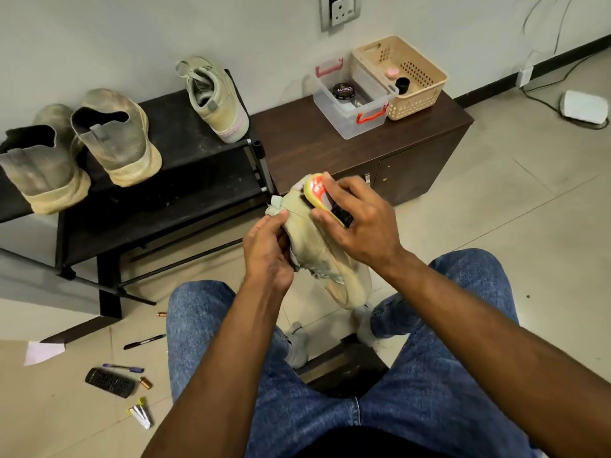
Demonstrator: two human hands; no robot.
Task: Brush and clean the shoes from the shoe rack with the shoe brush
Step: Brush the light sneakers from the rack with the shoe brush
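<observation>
The person sits facing a black shoe rack at the left and holds one beige shoe up over the knees, in the middle of the view, so that both hands can work on it in the air rather than on the floor. The left hand grips the shoe from the left, its fingers curled round the heel end with the thumb near the heel tab, which seems meant to steady the shoe against the push of the brush. The right hand holds the shoe brush, a yellow-edged block with a red and white label; the fingers are spread over its back and curled down its sides, and the dark bristles face the shoe's upper, so brushing of this shoe appears to be under way. Whether the bristles press firmly or only touch cannot be told. Three other shoes wait on the rack's top shelf at the far left, still looking dusty, so most of the task likely remains. On the brown cabinet to the right of the rack stand a clear box with a dark polish tin inside and a beige basket, kept within reach. Pens and small items lie scattered on the near left floor.
</observation>
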